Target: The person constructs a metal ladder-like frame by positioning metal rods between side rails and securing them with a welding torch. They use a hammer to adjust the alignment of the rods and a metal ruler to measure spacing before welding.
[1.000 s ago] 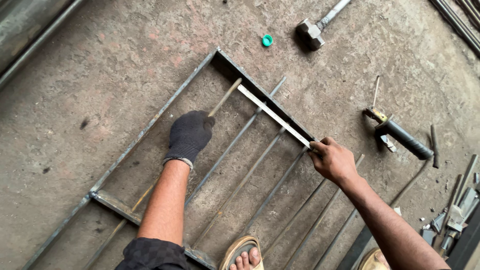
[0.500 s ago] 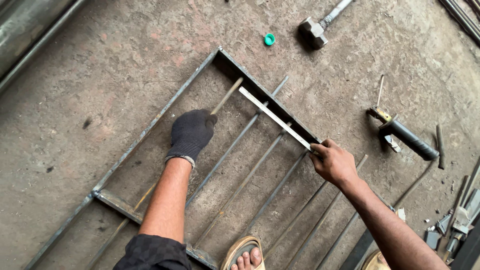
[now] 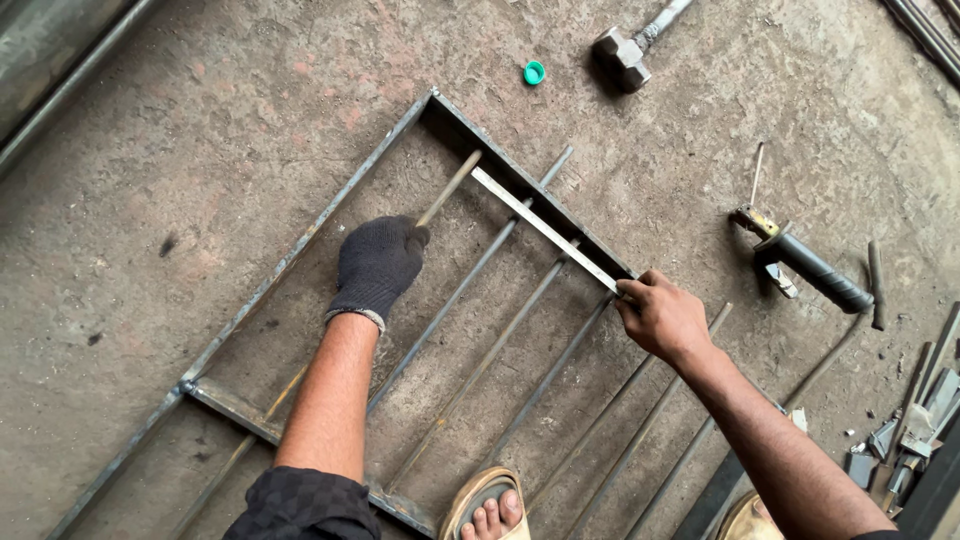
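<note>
- My gloved left hand (image 3: 378,262) presses closed on a thin rod (image 3: 448,188) inside the steel frame (image 3: 300,245) on the floor.
- My bare right hand (image 3: 662,315) pinches the flat ruler (image 3: 545,230), lying across the rods at the frame's 2 o'clock edge.
- A hammer (image 3: 622,55) lies at 1 o'clock.

a metalworking workshop, with the work done on the ground: a stained, gritty concrete floor (image 3: 180,180) carries a welded steel frame (image 3: 300,250) with loose round bars (image 3: 520,330) laid across it. a sledgehammer (image 3: 625,55) lies near the floor's top edge, a welding electrode holder (image 3: 800,265) toward the right edge, and metal offcuts (image 3: 905,430) at the lower right corner.
</note>
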